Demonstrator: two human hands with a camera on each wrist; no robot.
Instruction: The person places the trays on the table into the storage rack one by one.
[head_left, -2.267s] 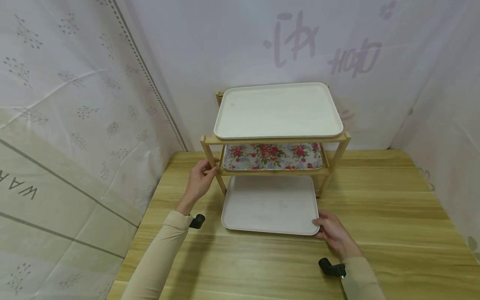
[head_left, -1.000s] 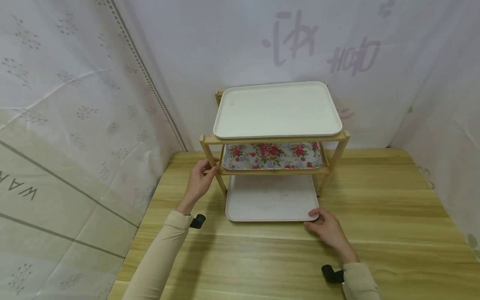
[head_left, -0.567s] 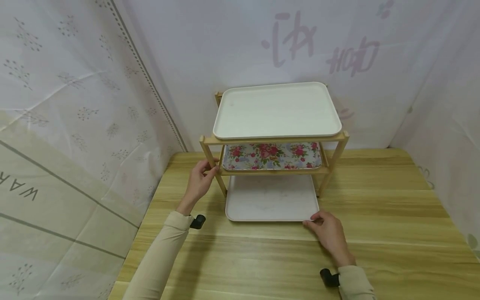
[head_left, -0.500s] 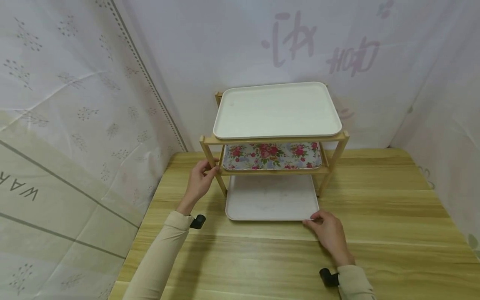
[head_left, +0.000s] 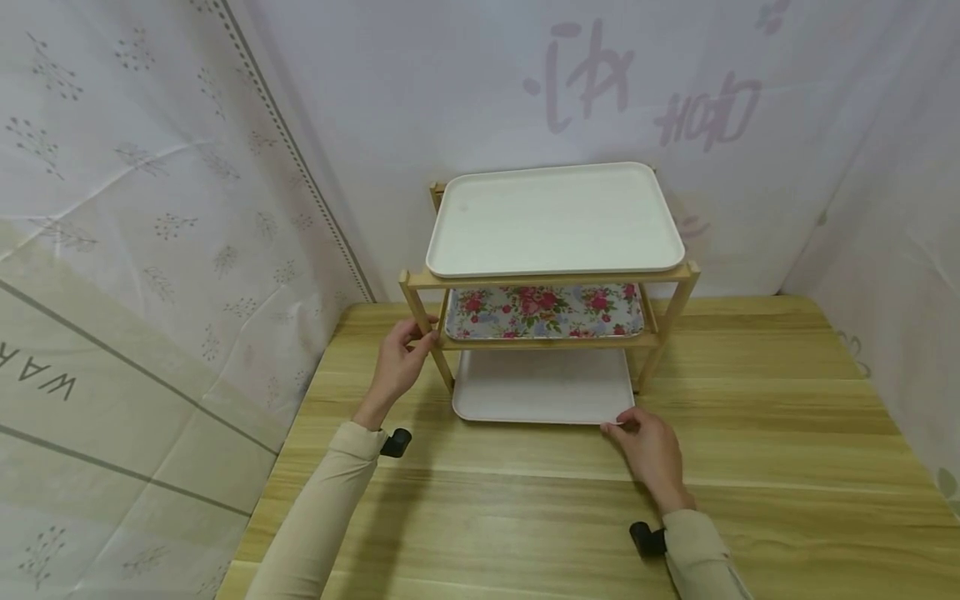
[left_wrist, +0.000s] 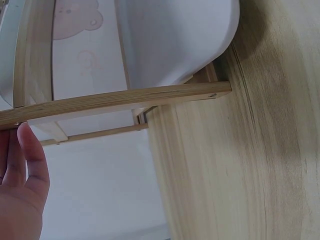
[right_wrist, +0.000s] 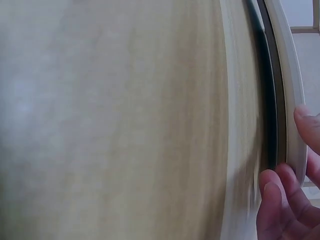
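Observation:
A three-tier wooden rack [head_left: 678, 308] stands on the table, and my left hand [head_left: 397, 362] grips its left front leg. The left wrist view shows that leg [left_wrist: 125, 97] with the thumb pressed to it. On the bottom tier, a white rectangular tray [head_left: 540, 396] lies partly inside the rack, its front part sticking out. My right hand [head_left: 652, 450] pinches the tray's front right corner. In the right wrist view, its thumb is on the tray's rim [right_wrist: 295, 75] and the fingertips curl to the other side. The tray's back part is hidden under the middle tier.
Another white tray [head_left: 555, 221] sits on the top tier. A flower-patterned tray [head_left: 543, 312] lies on the middle one. Behind the rack hangs a pale curtain [head_left: 450, 92], with further curtains at both sides. The wooden table [head_left: 765, 433] extends around the rack.
The bottom white tray has straightened and slid back deeper into the rack. My right hand has moved back and slightly left with its corner. My left hand has stayed on the leg.

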